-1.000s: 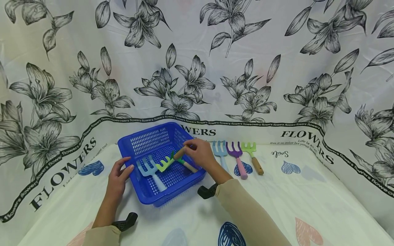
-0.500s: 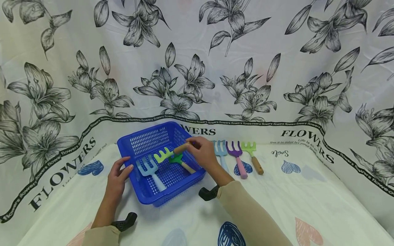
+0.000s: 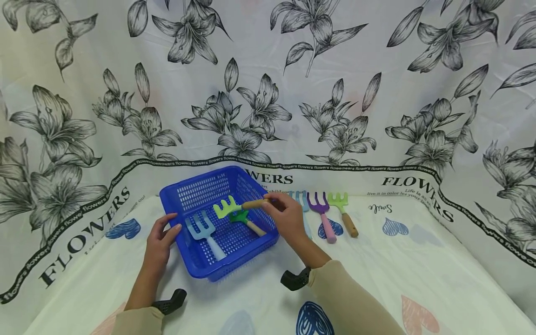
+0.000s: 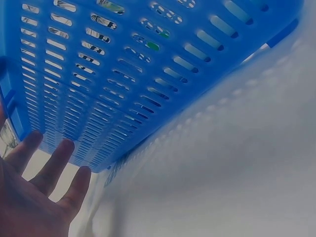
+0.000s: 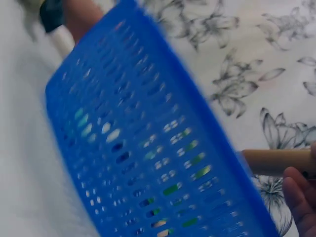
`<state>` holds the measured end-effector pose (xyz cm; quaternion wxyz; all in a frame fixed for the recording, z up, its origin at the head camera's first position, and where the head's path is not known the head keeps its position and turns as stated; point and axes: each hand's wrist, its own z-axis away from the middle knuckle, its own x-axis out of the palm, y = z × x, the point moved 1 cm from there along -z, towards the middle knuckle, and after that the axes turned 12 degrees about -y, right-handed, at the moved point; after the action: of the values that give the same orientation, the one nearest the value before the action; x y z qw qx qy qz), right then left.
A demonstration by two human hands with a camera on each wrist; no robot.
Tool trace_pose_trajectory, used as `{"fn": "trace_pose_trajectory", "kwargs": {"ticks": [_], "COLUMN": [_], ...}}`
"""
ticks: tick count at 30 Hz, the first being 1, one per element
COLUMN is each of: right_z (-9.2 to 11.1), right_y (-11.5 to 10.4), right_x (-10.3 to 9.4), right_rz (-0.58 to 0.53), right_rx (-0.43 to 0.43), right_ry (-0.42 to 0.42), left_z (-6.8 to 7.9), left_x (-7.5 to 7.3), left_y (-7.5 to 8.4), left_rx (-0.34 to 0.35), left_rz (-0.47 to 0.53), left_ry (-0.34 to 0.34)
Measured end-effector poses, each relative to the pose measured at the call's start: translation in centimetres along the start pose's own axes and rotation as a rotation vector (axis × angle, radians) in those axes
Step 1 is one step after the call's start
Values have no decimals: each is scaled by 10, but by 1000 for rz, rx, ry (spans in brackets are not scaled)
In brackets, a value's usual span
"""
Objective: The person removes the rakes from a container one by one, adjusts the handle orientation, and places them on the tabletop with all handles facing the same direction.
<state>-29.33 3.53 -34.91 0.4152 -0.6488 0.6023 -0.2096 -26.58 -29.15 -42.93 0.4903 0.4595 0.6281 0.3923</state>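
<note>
My right hand (image 3: 286, 216) pinches the wooden handle (image 5: 281, 162) of a small light green hand rake (image 3: 226, 207), holding it over the right part of a blue plastic basket (image 3: 200, 269). The rake's tines point left, above the basket floor. My left hand (image 3: 160, 239) touches the basket's left rim. In the left wrist view its fingers (image 4: 54, 168) are spread and fairly straight beside the slotted wall. Inside the basket lie a light blue hand fork (image 3: 204, 230) and a darker green rake (image 3: 240, 216) with a pale handle, partly below the held rake.
Right of the basket lie another light blue fork (image 3: 304, 204), partly behind my right hand, a purple fork (image 3: 320, 209) with a pink handle, and a second light green rake (image 3: 344, 213) with a wooden handle. A flower-printed cloth (image 3: 335, 116) hangs behind the white tablecloth (image 3: 418, 260).
My right hand has moved right with the light green rake, which has lifted off the darker green rake and turned nearly level. The left hand and basket have hardly moved.
</note>
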Motion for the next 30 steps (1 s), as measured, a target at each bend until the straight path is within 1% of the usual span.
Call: {"fn": "trace_pose_trajectory", "kwargs": {"ticks": [2,5,9,12,19,23,28,30], "right_z": [5,9,12,15,25,30,37,40], "right_y": [-10,-12,0,10,11,14,19,19], "right_x": [-5,-11,-20,-28,-53,-70,-88,-93], "right_rz": [-67,-146,-187,-186,-144,-84,-57,-76], "right_rx": [45,96,119,125,148,164,217,242], "right_ry": [-17,-33,-48,-42,-20,10,49,61], "left_z": [0,0,0,1,3,3,0,-1], "left_x": [0,0,0,1,3,4,2,1], "left_y": [1,3,3,3,1,0,1,1], "left_rx": [-3,-6,-2,-2,-15,-21,-34,-36], "left_rz": [0,0,2,6,25,35,25,22], "left_ry": [2,1,-6,-7,3,3,-1,-4]}}
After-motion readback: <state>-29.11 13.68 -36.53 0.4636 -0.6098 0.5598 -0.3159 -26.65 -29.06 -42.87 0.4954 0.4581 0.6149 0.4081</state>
